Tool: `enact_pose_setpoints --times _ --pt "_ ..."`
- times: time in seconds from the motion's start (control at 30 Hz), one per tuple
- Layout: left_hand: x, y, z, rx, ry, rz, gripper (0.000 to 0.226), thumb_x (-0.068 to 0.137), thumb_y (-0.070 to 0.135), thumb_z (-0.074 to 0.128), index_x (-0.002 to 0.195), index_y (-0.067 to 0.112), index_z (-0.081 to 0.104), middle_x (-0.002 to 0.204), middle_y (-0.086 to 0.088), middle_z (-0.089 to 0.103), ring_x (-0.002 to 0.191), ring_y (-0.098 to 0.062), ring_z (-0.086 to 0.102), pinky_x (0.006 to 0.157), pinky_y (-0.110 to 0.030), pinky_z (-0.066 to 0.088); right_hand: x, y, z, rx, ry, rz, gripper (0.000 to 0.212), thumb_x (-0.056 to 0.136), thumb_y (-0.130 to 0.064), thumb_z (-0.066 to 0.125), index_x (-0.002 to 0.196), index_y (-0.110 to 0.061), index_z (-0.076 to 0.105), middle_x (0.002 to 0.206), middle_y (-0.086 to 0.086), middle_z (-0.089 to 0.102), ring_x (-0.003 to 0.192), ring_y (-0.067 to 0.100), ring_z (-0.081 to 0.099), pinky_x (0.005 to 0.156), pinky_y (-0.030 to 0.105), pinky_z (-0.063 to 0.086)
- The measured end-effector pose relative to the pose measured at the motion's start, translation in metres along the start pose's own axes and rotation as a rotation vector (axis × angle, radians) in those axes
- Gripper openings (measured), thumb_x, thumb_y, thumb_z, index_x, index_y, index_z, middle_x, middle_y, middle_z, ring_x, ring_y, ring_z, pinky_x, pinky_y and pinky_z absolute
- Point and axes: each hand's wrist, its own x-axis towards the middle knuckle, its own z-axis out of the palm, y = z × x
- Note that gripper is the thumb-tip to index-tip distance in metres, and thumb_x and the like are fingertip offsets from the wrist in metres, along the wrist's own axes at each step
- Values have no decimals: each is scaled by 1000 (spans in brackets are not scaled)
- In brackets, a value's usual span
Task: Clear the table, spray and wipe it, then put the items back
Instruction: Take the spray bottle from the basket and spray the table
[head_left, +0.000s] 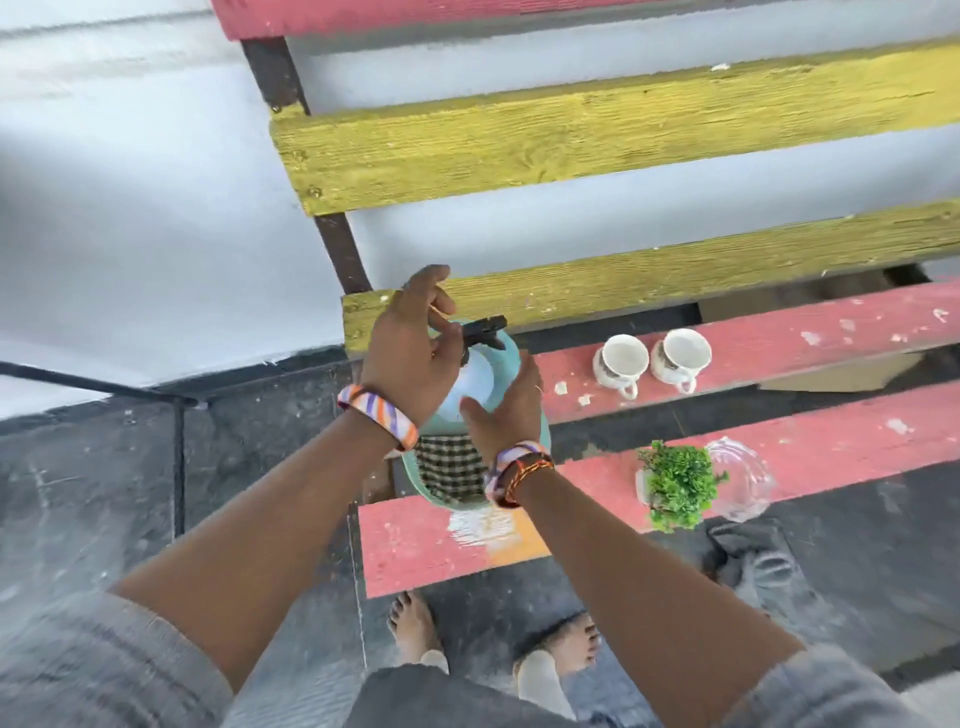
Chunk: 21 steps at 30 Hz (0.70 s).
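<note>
Spray bottle (470, 387) sits over the teal basin (511, 349), mostly hidden by both hands: left hand (410, 353) wraps the black trigger top, right hand (506, 410) grips its body. Checkered cloth (449, 465) peeks out underneath; two cups (652, 361) nearby.

A pale spray bottle (475, 382) stood upright in a teal basin (511, 348), checked cloth (449, 465) at its six o'clock.

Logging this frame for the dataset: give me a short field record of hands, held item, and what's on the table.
left hand: at the spray bottle's black trigger head
right hand: against the bottle's body
spray bottle: pale blue, over the teal basin
teal basin: holds a checked cloth
cups: two, white, on a red slat
plant: small, green, near slat
glass dish: clear, beside plant
</note>
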Motion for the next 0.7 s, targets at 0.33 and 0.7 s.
enact_pose_setpoints --times 0.33,0.7 --pt "-11 -87 -61 -11 -127 -186 45 84 -4 51 127 6 47 92 -1 53 58 -15 52 64 -28 45 46 -25 88 260 434 155 81 77 -8 72 144 -9 26 144 15 36 129 29 42 96 30 34" --pt "-30 -98 -84 -165 -321 -487 26 89 11 53 113 4 57 97 -7 61 86 -19 57 79 -29 53 -7 -43 56 325 465 -61 72 85 -17 67 143 -9 26 130 14 54 110 26 60 74 9 43"
